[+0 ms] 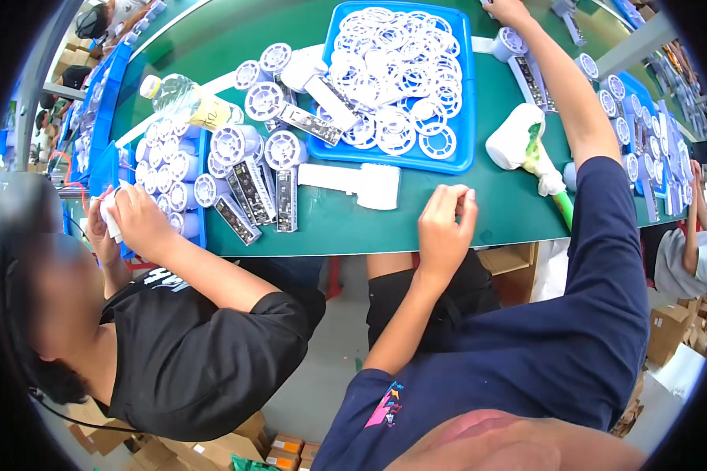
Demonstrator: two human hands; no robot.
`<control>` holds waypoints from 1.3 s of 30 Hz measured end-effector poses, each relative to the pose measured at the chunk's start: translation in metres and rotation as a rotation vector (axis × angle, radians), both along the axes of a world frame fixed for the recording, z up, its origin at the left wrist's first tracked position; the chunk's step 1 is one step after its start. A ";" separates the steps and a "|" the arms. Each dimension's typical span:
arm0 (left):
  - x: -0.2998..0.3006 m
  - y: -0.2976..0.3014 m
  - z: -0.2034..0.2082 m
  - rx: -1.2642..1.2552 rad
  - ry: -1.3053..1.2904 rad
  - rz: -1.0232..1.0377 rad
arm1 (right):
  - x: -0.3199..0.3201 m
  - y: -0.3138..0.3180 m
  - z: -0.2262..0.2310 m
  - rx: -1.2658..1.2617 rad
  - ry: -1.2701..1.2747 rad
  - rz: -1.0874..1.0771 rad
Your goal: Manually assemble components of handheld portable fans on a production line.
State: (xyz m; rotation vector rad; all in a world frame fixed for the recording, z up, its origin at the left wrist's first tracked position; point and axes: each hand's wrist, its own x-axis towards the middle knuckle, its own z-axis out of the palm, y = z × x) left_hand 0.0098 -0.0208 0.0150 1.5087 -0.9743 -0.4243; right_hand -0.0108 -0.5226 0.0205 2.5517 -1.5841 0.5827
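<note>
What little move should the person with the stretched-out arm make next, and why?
Perhaps bring the right hand back toward the left hand. The right arm stretches far across the green table, while the left hand is curled by the near edge; together they might work more easily. I can't tell whether the right hand holds anything.

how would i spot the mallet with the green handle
On the green table, find the blue tray heaped with white rings. Right of it, beside the person's right arm, lies a mallet with a bulky, white-wrapped head. Its bright green handle, pointing toward the near table edge, sets it apart from the lilac parts nearby.
</note>
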 end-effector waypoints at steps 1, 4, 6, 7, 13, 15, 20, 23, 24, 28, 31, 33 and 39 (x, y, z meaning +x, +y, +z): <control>0.001 0.000 -0.001 0.011 0.001 0.000 | -0.001 0.000 -0.002 0.021 -0.037 0.004; 0.008 0.007 -0.006 0.004 -0.026 0.056 | 0.010 0.063 0.032 -0.152 0.194 0.190; 0.002 0.000 -0.005 -0.024 -0.035 -0.001 | -0.056 0.042 0.039 -0.723 0.353 0.413; 0.003 0.000 -0.005 -0.020 -0.065 -0.008 | -0.071 0.062 0.043 -0.618 0.436 0.402; 0.010 0.011 -0.003 -0.002 -0.120 -0.107 | -0.064 0.218 0.059 0.098 0.313 0.159; 0.006 0.021 0.004 -0.017 -0.065 -0.143 | -0.064 0.215 0.052 0.068 0.305 0.130; -0.008 0.077 0.005 0.043 0.040 -0.091 | -0.065 0.201 0.044 0.062 0.163 0.100; -0.009 0.097 0.003 0.061 0.198 -0.018 | -0.061 0.221 0.062 -0.194 0.127 0.137; -0.009 0.100 0.006 0.055 0.286 0.006 | -0.056 0.241 0.076 -0.195 0.124 0.155; -0.003 0.097 0.034 -0.015 0.440 -0.095 | -0.051 0.355 0.118 -0.092 -0.051 0.406; -0.008 0.081 0.043 -0.115 0.797 -0.166 | -0.056 0.443 0.102 0.064 -0.100 0.605; -0.016 0.076 0.036 -0.157 0.861 -0.071 | -0.059 0.479 0.090 0.196 -0.037 0.667; -0.019 0.124 0.023 -0.189 1.017 -0.134 | -0.060 0.433 0.143 1.135 0.354 1.282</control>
